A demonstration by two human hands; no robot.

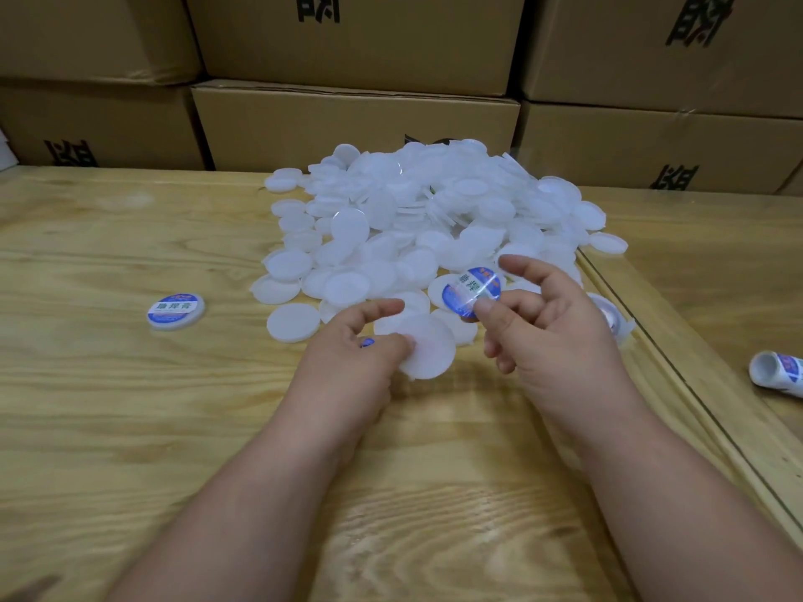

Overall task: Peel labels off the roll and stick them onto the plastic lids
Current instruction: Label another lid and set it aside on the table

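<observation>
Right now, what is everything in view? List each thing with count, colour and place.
lid pile: many, white, table centre
held lid: one, white, in left hand
label: one, blue and white, pinched by right hand
labelled lid: one, white with blue label, table left
label roll: one, white and blue, table right edge
boxes: several, brown, stacked behind
table: one, light wood
left hand: holds lid
right hand: pinches label
</observation>
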